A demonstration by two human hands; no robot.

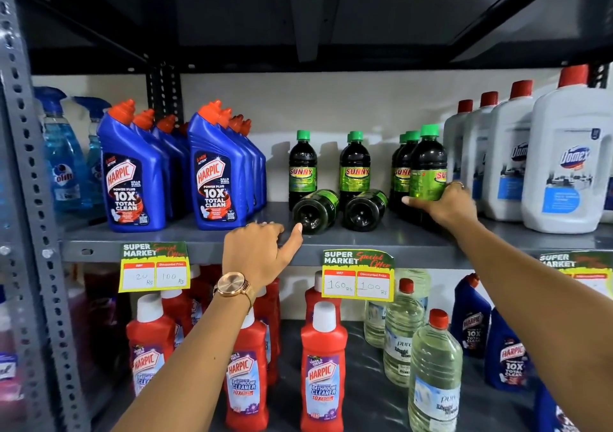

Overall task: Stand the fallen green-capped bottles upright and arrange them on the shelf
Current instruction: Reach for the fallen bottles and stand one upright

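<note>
right hand [442, 204] grips upright glossy dark bottle [428, 169]; two round-bottomed bottles [315, 211] lie fallen.

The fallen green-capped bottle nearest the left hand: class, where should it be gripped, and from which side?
Grip the fallen bottle round its dark body just behind the base, coming from the front edge of the shelf. It lies on its side with the base facing outward and the cap pointing back, so the base end is reachable. The left hand is already beside it; fingers can wrap over the top.
</note>
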